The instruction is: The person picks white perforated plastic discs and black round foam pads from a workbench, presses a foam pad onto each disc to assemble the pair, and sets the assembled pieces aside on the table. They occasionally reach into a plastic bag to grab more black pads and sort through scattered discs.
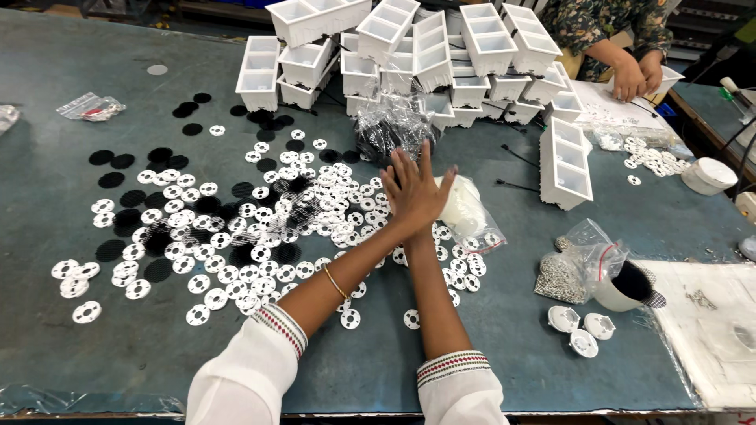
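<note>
Two hands meet at the centre of the frame, pressed palm to palm with fingers stretched out straight and raised above the surface [63, 86]. The left hand [402, 189] and the right hand [429, 197] grip nothing that can be seen (whether anything small sits between the palms cannot be told). The forearms cross at the wrists; a thin gold bangle [336, 282] circles the left forearm, and both white sleeves end in patterned cuffs at the bottom of the frame.

Directly below and to the left of the hands lies a wide scatter of white round discs [236, 236] with small holes, mixed with flat black discs [157, 155]. Just right of the hands lies a clear bag of white parts [465, 212]. Just above them sits a crinkled clear bag of black pieces [390, 130].

Along the top of the frame, white compartment trays [409, 55] are piled up. In the lower right sit a bag of small metal pieces [563, 275] and three white round caps [583, 329]. In the upper right corner, another person's hands [638, 75] rest by a tray.
</note>
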Demonstrator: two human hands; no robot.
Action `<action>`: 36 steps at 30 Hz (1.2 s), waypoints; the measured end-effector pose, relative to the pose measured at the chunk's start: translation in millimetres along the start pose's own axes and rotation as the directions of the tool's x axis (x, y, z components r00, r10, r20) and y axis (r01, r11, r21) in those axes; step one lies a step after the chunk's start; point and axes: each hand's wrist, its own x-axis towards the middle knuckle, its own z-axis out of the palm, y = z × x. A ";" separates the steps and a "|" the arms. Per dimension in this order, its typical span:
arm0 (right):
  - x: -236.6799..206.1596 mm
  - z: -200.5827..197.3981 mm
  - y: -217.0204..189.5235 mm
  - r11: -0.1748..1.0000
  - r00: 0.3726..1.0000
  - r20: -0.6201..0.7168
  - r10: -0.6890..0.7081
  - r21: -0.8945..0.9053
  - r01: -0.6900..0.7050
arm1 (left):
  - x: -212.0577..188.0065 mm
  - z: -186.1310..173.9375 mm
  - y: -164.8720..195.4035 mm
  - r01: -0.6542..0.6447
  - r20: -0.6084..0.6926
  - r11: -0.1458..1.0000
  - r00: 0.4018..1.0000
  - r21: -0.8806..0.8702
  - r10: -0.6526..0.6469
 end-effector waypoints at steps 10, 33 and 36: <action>8.9 -16.0 -23.7 0.823 0.867 -0.487 0.108 0.533 0.196 | 125.2 -68.8 -12.1 0.010 -0.058 0.985 0.998 0.170 0.000; 65.8 59.2 -75.8 0.836 0.912 -0.407 0.049 0.517 0.186 | 79.8 -143.0 -52.4 -0.807 0.431 0.384 0.572 0.449 0.698; 105.0 96.8 -71.8 0.844 0.917 -0.393 0.072 0.514 0.154 | 78.8 -139.3 -55.8 -0.813 0.386 0.376 0.552 0.444 0.739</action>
